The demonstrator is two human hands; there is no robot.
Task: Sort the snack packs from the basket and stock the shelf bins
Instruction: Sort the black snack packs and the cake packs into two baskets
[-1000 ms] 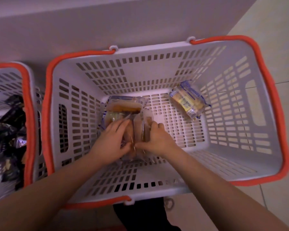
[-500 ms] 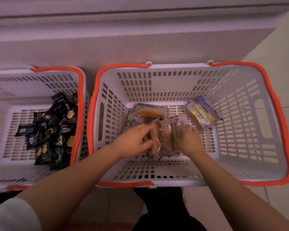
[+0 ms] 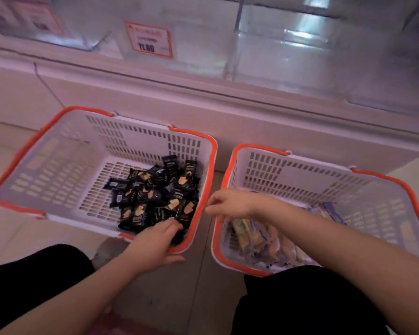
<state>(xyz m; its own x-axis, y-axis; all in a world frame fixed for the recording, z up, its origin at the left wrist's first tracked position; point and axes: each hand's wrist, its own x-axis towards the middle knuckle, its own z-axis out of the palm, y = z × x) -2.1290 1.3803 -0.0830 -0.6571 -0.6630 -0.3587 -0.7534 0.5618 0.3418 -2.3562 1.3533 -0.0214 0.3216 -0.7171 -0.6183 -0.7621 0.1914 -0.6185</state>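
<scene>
Pale floor tiles carried two orange-rimmed baskets below clear shelf bins at twelve o'clock. Left basket at ten o'clock held dark snack packs; the left hand reached in, fingers relaxed, grasping nothing. Right basket at three o'clock held pale snack packs; the right hand hovered loosely curled, empty.
</scene>
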